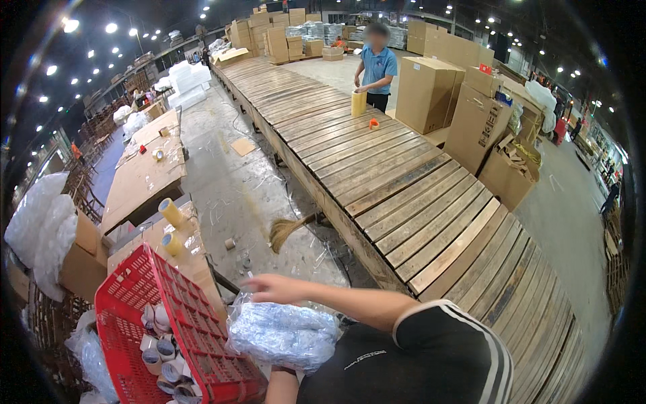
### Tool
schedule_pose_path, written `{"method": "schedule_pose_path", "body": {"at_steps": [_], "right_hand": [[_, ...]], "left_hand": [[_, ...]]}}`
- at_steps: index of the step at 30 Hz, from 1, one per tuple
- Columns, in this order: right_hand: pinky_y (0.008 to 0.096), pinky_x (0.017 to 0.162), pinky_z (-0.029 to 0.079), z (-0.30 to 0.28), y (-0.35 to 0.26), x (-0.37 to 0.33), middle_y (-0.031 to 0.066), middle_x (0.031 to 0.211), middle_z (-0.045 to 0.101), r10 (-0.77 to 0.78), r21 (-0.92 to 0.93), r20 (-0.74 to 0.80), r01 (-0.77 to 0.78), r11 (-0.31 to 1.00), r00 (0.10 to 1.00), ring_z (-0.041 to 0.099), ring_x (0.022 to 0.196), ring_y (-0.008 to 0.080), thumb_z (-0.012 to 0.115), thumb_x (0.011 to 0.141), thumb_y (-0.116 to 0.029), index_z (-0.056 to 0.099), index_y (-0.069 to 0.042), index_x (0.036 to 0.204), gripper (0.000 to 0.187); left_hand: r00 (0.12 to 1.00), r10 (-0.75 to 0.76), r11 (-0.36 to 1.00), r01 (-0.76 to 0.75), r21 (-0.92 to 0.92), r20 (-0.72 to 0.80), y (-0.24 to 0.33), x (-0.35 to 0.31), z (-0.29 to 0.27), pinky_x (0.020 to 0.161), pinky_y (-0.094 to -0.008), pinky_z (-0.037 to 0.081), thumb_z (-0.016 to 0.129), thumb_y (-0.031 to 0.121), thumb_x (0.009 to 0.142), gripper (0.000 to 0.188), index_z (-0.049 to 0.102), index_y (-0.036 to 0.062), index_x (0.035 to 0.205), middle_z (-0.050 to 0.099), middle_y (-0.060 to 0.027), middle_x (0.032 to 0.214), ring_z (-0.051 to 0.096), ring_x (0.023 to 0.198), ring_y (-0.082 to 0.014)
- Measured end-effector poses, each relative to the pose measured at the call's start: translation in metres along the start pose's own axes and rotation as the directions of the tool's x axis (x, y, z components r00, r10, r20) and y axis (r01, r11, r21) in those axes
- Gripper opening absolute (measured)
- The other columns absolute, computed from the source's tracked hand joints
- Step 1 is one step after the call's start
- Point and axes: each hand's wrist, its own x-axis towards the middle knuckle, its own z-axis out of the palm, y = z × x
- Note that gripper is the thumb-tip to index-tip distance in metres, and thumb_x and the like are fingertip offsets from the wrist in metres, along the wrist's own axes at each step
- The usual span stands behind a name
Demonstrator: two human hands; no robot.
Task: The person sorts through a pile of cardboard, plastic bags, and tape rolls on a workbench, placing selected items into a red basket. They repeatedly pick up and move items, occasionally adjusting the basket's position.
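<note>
A bundle of pale bluish items in clear plastic film [282, 333] lies against my front at the bottom middle. My left hand [285, 370] comes up from below and holds it from underneath; its fingers are hidden behind the bundle. Over the bundle's far edge reaches my right hand [274, 288], its fingers stretched out to the left and touching or just above the loose film. A small whitish bit [249, 275] shows by the fingertips, too small to name. Close on the left stands a red plastic crate [202, 316] with several tape rolls [165, 350] inside.
A long slatted wooden platform [377, 182] runs along my right. A person in a blue shirt [379, 67] stands across it beside a yellow tape roll [359, 104]. A straw broom [286, 232] leans by the platform. Cardboard-covered tables [145, 175] stand left; big cartons [427, 94] stand beyond.
</note>
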Motion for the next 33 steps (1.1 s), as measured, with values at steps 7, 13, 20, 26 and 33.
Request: {"method": "schedule_pose_path", "body": {"at_steps": [7,13,20,26,33], "right_hand": [[0.0429,0.114,0.044,0.036,0.167,-0.202,0.0119,0.152,0.057,0.495,0.854,0.149,-0.363,0.372,0.856,0.056,0.137,0.0258,0.060,0.105,-0.053,0.048,-0.013,0.157,0.067],[0.0437,0.116,0.044,0.030,0.190,-0.176,0.0083,0.143,0.066,0.510,0.999,-0.025,0.002,0.046,0.860,0.060,0.133,0.0209,0.057,0.107,-0.049,0.058,-0.013,0.147,0.054],[0.0463,0.114,0.048,0.001,0.219,-0.157,0.0091,0.143,0.067,0.491,0.972,0.049,0.071,-0.223,0.870,0.064,0.128,0.0250,0.052,0.109,-0.050,0.060,-0.009,0.145,0.056],[0.0471,0.111,0.050,-0.038,0.252,-0.159,0.0099,0.138,0.069,0.558,0.990,-0.043,0.110,-0.086,0.829,0.067,0.122,0.0259,0.051,0.110,-0.048,0.059,-0.009,0.147,0.054],[0.0454,0.109,0.052,-0.101,0.288,-0.173,0.0116,0.138,0.067,0.541,0.978,-0.118,0.003,0.209,0.833,0.065,0.125,0.0249,0.068,0.101,-0.044,0.057,-0.006,0.147,0.061]], "left_hand": [[0.995,-0.060,0.998,0.057,0.040,0.082,0.015,0.055,0.025,0.114,-0.0448,0.045,0.044,0.050,0.109,0.061,0.053,0.0044,0.149,0.063,-0.0129,0.143,0.059,0.133,-0.0289],[0.990,-0.074,0.995,0.066,0.068,0.123,0.026,0.119,0.057,0.114,-0.0454,0.046,0.044,0.049,0.109,0.061,0.052,0.0053,0.150,0.062,-0.0126,0.144,0.059,0.133,-0.0288],[0.992,-0.061,0.984,0.042,0.173,0.108,0.026,0.173,0.095,0.117,-0.0453,0.044,0.038,0.053,0.111,0.063,0.048,0.0069,0.153,0.059,-0.0119,0.148,0.056,0.136,-0.0286],[0.998,-0.062,0.955,0.055,0.291,0.016,0.018,0.183,0.119,0.121,-0.0426,0.038,0.037,0.047,0.114,0.061,0.042,0.0032,0.156,0.051,-0.0110,0.157,0.049,0.142,-0.0275],[0.994,-0.055,0.804,0.101,0.586,-0.096,0.022,0.133,0.104,0.113,-0.0432,0.046,0.038,0.049,0.113,0.060,0.053,0.0017,0.147,0.062,-0.0092,0.146,0.060,0.130,-0.0305]]}}
